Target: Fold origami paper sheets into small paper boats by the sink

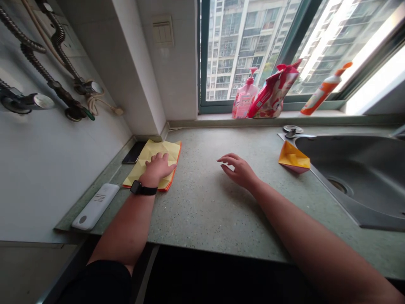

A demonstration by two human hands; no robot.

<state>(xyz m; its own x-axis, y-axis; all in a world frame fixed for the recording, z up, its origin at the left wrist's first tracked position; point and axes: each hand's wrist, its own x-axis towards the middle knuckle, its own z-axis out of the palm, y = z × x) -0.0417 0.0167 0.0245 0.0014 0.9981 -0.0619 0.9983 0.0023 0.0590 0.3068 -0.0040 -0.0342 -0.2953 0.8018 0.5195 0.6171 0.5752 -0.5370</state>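
My left hand (158, 166), with a black watch (144, 188) at its wrist, lies with fingers spread on a stack of creased yellow paper (164, 147) that has orange edges. Over the middle of the counter hovers my right hand (238, 169), its fingers loosely bent and apart, with nothing in them. To the right of that hand, beside the sink, sits a folded yellow and orange paper shape (293, 158), like an origami boat or box.
A dark phone (134, 152) lies partly under the paper, and a white oblong device (95, 207) is near the left edge. The steel sink (363, 211) is at right. A pump bottle (245, 99), red bag (274, 93) and orange-white bottle (324, 93) stand on the windowsill.
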